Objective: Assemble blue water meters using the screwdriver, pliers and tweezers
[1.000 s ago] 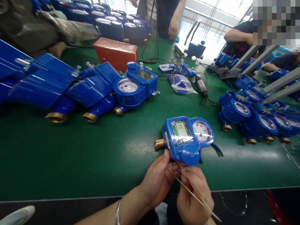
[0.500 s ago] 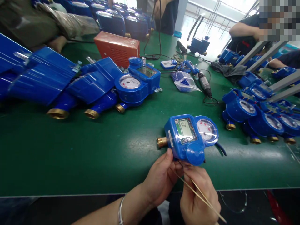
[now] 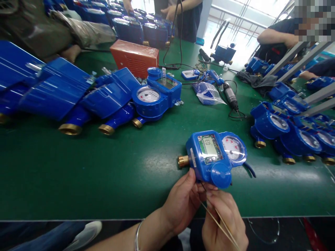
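A blue water meter [image 3: 205, 160] with a lit display, a round dial and a brass threaded end lies on the green bench near its front edge. My left hand [image 3: 180, 205] grips its near lower side, thumb against the casing and fingers curled below. Close beside it, my right hand [image 3: 225, 219] pinches a thin straw-coloured wire [image 3: 217, 223], whose two strands trail down across the fingers. The wire's upper end runs to the meter's underside, where a short dark strand shows; the exact spot is hidden by fingers and casing.
More blue meters [image 3: 157, 96] stand at the left, others [image 3: 300, 136] at the right by grey metal bars. Behind are an orange-red box [image 3: 134, 57], a plastic bag of blue parts [image 3: 208, 93] and a corded power tool [image 3: 230, 96]. Other people work around the bench [image 3: 104, 184].
The whole view has shifted slightly, so things sit a little lower and to the right. Both hands keep their hold on the meter and wire. A shoe now shows below the bench at left.
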